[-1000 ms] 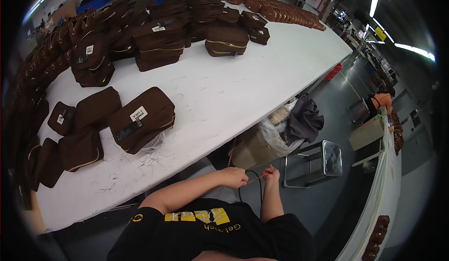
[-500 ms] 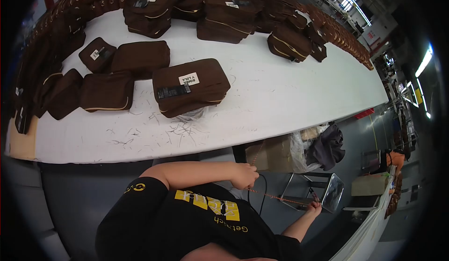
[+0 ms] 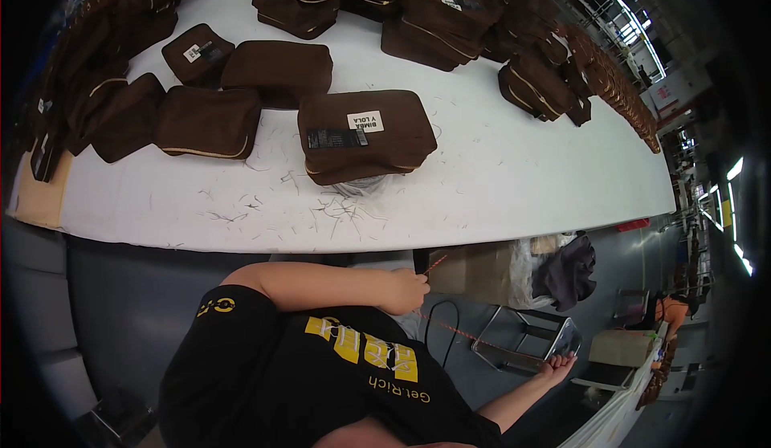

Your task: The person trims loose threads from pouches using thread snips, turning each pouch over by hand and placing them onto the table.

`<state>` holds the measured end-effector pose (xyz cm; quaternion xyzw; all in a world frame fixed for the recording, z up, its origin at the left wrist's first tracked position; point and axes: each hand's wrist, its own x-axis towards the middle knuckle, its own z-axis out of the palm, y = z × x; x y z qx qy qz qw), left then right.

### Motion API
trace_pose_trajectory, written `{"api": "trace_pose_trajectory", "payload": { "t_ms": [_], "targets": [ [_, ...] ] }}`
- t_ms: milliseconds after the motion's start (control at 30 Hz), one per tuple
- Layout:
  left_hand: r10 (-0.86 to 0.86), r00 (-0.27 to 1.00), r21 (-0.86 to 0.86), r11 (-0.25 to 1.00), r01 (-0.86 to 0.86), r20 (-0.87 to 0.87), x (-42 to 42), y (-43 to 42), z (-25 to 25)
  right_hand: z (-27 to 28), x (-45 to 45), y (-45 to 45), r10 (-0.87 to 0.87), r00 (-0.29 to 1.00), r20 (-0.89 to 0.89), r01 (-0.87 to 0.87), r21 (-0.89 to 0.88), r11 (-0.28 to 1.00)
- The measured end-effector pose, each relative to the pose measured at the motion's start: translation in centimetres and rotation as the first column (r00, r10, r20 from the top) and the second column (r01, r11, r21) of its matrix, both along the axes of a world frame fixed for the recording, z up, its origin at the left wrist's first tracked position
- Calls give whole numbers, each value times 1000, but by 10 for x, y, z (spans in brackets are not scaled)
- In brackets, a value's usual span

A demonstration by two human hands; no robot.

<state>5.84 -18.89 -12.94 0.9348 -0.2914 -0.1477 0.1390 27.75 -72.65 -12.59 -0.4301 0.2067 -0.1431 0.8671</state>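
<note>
A thin red-and-white cord (image 3: 458, 331) runs between my two hands below the table edge. My left hand (image 3: 408, 291) is closed on it near the middle of my body, and a short length of cord sticks up past the fist. Farther out to the right, my right hand (image 3: 556, 368) pinches the cord's other stretch, beside a metal-framed stool (image 3: 522, 338). The nearest thing on the table is a brown zipped pouch (image 3: 401, 131) with a white label and a black tag, lying on crumpled clear plastic (image 3: 361, 185).
Thread scraps lie on the white table (image 3: 482, 199). More brown pouches (image 3: 206, 120) stand at its left and far side. Under the right edge are a cardboard box (image 3: 474, 275) and dark cloth (image 3: 569, 271). A person in orange (image 3: 673, 310) is at the far right.
My right hand has moved outward to the right, away from my left hand, with a longer stretch of cord between them. The view has turned, so the table now lies more level.
</note>
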Motion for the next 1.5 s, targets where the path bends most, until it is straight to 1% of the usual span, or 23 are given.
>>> {"api": "trace_pose_trajectory", "payload": {
  "t_ms": [33,67,100,167,200,233,267,300,333,367,400,467,533,567,633,700,800,867,1000,1200,1333,1400,1500],
  "targets": [
    [10,997,-223,975,6,71,-5,6,11,23,-2,32,125,986,112,-127,13,992],
    [-8,1000,-403,915,16,20,-7,14,39,43,-3,67,243,945,221,-252,15,968],
    [-39,999,-564,825,15,-29,-10,25,76,57,-3,104,356,884,303,-360,-42,932],
    [-12,995,-855,513,-82,-103,-24,47,140,85,-12,188,569,715,406,-566,-141,812],
    [81,995,-929,363,-76,-49,-36,56,163,98,-18,234,667,606,433,-666,-183,723],
    [183,983,-978,204,-48,-10,-49,63,179,103,-20,274,714,556,426,-699,-226,679],
    [234,972,-1000,1,22,22,-59,64,192,107,-23,311,759,500,416,-729,-270,629],
    [290,956,-974,-198,105,44,-67,65,200,108,-28,347,793,475,381,-706,-373,602],
    [303,946,-929,-307,206,110,-71,69,204,110,-33,381,823,454,340,-675,-472,567],
    [337,937,-882,-409,234,93,-78,67,215,110,-37,412,843,438,312,-684,-494,538],
    [312,943,-850,-459,260,120,-85,66,223,109,-39,439,862,421,283,-692,-514,507],
    [259,950,-778,-554,295,175,-101,68,237,98,-41,480,905,366,215,-835,-354,422],
    [144,897,-778,-453,435,417,-109,74,244,70,-38,501,922,373,104,-819,-431,380],
    [235,851,-733,-433,525,471,-112,67,251,63,-36,504,925,376,57,-765,-544,345],
    [288,783,-650,-441,620,551,-106,55,255,62,-39,502,926,369,79,-736,-584,343],
    [207,757,-593,-508,625,620,-89,58,258,58,-40,499,926,362,110,-739,-572,357],
    [113,709,-517,-607,604,696,-68,62,255,61,-39,499,909,406,90,-755,-528,389],
    [136,730,-504,-638,582,670,-66,59,254,63,-41,501,906,413,87,-742,-545,391],
    [229,834,-531,-679,507,502,-81,50,263,62,-43,502,918,390,74,-705,-617,349],
    [267,927,-555,-744,373,265,-97,40,278,62,-44,502,926,367,84,-700,-631,335],
    [267,943,-563,-756,334,201,-101,38,285,61,-41,502,926,373,63,-697,-639,324],
    [308,926,-593,-711,376,218,-97,39,283,62,-43,502,925,375,62,-694,-642,324],
    [455,886,-588,-696,412,82,-103,27,286,65,-45,502,926,373,49,-708,-630,319]
  ]
}}
